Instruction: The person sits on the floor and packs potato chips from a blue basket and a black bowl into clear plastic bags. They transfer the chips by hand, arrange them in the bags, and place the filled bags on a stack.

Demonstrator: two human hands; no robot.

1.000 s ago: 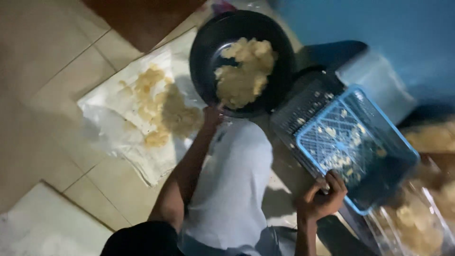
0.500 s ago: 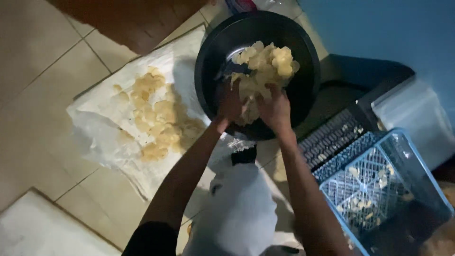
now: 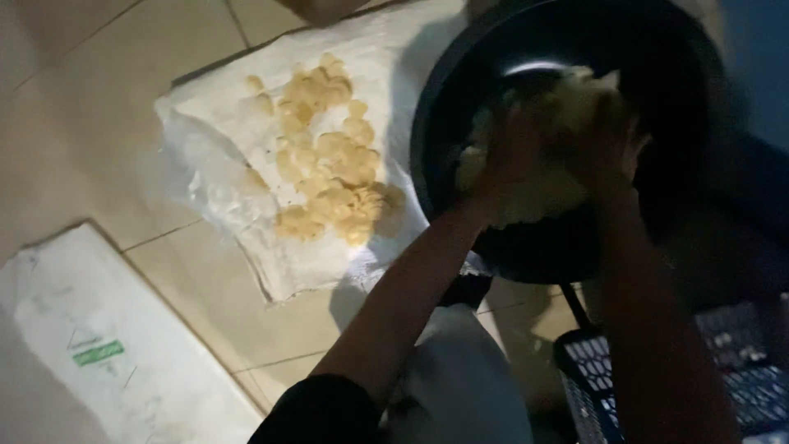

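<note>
Two hands are down in the black pan (image 3: 460, 90), and both are working the pale yellow chips (image 3: 534, 197) heaped inside it. Left hand (image 3: 509, 156) sits on the near-left side of the heap, fingers curled into the chips, a loose cupped grip rather than a tight fist. Right hand (image 3: 604, 136) is just beside it, a little higher in the pan, also buried in the pile with chips showing above the knuckles; motion blur smears it, so how wide that grip is spread I cannot tell for certain, though it looks cupped around a clump. The two hands are close together, nearly touching across the heap. Left of the pan, a white cloth (image 3: 222, 181) lies on the tiled floor (image 3: 90, 107) with a second scatter of fried chips (image 3: 329, 164) spread over its middle. Lower left, a flat white sheet (image 3: 107, 353) with a small green mark rests on the floor. Bottom right, the corner of a blue plastic basket (image 3: 600, 378) peeks in, well apart from the pan's heap.
</note>
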